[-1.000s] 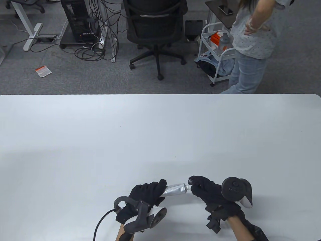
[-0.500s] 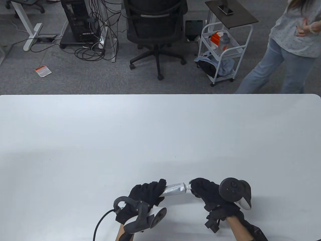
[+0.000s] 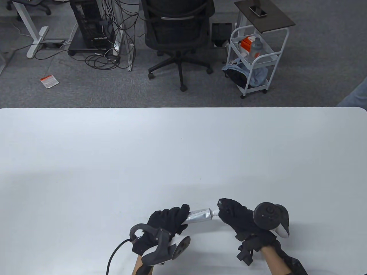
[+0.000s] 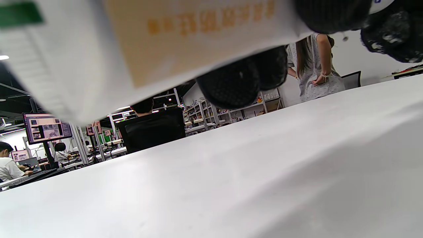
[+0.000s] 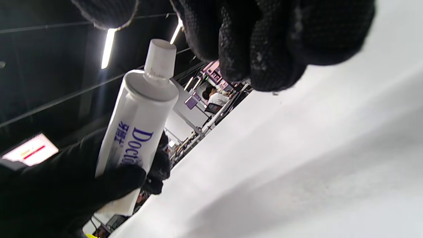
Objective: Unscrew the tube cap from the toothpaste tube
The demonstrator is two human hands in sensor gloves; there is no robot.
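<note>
A silver-white toothpaste tube point(image 3: 197, 215) is held level just above the white table point(image 3: 183, 149), near its front edge. My left hand point(image 3: 169, 219) grips the tube's body; the tube fills the top of the left wrist view point(image 4: 132, 39), with my fingers point(image 4: 238, 82) wrapped under it. The small white cap point(image 5: 160, 56) sits on the tube's end point(image 3: 214, 212). My right hand point(image 3: 229, 213) is at that end. In the right wrist view the thumb and the fingers point(image 5: 257, 49) stand to either side of the cap, just off it.
Beyond the table's far edge are an office chair point(image 3: 177, 34), a white wire cart point(image 3: 255, 57) and a computer tower with cables point(image 3: 91, 25). A bystander's leg point(image 3: 355, 96) shows at the right edge.
My right hand rolled and drew slightly right, so its fingers came off the tube's end. The left hand and tube stayed put. The bystander walked out to the right.
</note>
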